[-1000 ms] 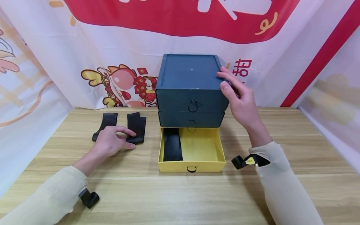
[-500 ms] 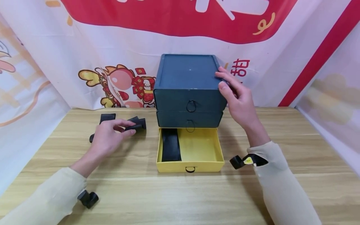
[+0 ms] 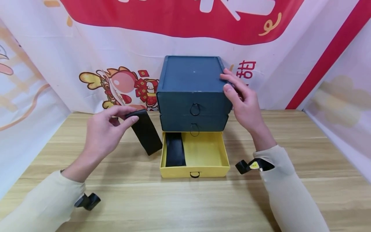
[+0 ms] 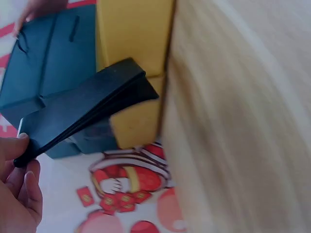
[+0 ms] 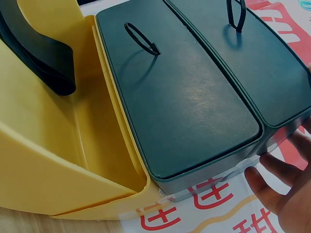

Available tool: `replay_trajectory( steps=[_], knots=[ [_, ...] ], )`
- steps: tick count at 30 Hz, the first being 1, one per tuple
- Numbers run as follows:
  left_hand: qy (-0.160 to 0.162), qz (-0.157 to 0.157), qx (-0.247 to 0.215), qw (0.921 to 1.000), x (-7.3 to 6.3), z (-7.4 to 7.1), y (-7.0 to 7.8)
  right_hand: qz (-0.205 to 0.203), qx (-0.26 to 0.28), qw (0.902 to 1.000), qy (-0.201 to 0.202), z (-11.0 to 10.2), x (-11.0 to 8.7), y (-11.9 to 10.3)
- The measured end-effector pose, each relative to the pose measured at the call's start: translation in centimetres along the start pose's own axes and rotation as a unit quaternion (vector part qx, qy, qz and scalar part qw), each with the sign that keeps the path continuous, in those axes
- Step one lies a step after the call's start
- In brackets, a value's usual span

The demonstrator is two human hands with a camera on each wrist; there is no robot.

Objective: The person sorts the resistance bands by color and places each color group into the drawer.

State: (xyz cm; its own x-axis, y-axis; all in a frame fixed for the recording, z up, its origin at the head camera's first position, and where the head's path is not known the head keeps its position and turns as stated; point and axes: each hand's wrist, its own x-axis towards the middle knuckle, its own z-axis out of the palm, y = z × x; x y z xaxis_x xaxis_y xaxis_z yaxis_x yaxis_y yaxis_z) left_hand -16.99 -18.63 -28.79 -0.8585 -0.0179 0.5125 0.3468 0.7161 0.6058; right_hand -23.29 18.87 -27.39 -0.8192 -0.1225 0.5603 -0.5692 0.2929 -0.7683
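Note:
My left hand [image 3: 101, 130] pinches one end of a folded black strip [image 3: 147, 133], which looks like leather, between thumb and fingers. The strip hangs tilted above the table, its lower end just left of the pulled-out yellow drawer [image 3: 195, 172]. In the left wrist view the strip [image 4: 80, 104] shows its layers folded over and parted. Another black strip [image 3: 175, 149] lies along the left side inside the drawer. My right hand [image 3: 244, 109] rests with fairly straight fingers on the right top edge of the dark blue drawer box [image 3: 192, 74]. The table behind my left hand is hidden.
Two closed blue drawer fronts [image 3: 185, 104] with black ring pulls stand above the yellow drawer. Wood-grain table [image 3: 174, 206] stretches in front and to both sides. A printed white and red cloth [image 3: 185, 45] hangs close behind the box.
My left hand has picked up the folded black strip from the table left of the box, raising it and turning it toward the yellow drawer. My right hand stays on the box.

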Motion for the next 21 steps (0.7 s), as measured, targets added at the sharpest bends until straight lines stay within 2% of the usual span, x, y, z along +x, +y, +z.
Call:
replay_trajectory(
  steps=[3, 11, 16, 21],
  knots=[
    [0.016, 0.015, -0.005, 0.9998, -0.2, -0.4, 1.4, 0.001, -0.001, 1.0000, 0.001, 0.0, 0.0, 0.0],
    [0.052, 0.083, -0.028, 0.9948, -0.2, -1.7, 5.0, 0.002, -0.001, 1.0000, -0.001, 0.0, 0.0, -0.1],
    [0.037, 0.100, -0.040, 0.9935, -0.6, -1.3, 6.7, 0.001, -0.001, 1.0000, -0.001, 0.0, 0.0, -0.1],
    [0.003, 0.112, -0.047, 0.9926, -1.3, 0.5, 7.5, 0.004, 0.000, 1.0000, -0.001, 0.0, -0.1, 0.0]
  ],
)
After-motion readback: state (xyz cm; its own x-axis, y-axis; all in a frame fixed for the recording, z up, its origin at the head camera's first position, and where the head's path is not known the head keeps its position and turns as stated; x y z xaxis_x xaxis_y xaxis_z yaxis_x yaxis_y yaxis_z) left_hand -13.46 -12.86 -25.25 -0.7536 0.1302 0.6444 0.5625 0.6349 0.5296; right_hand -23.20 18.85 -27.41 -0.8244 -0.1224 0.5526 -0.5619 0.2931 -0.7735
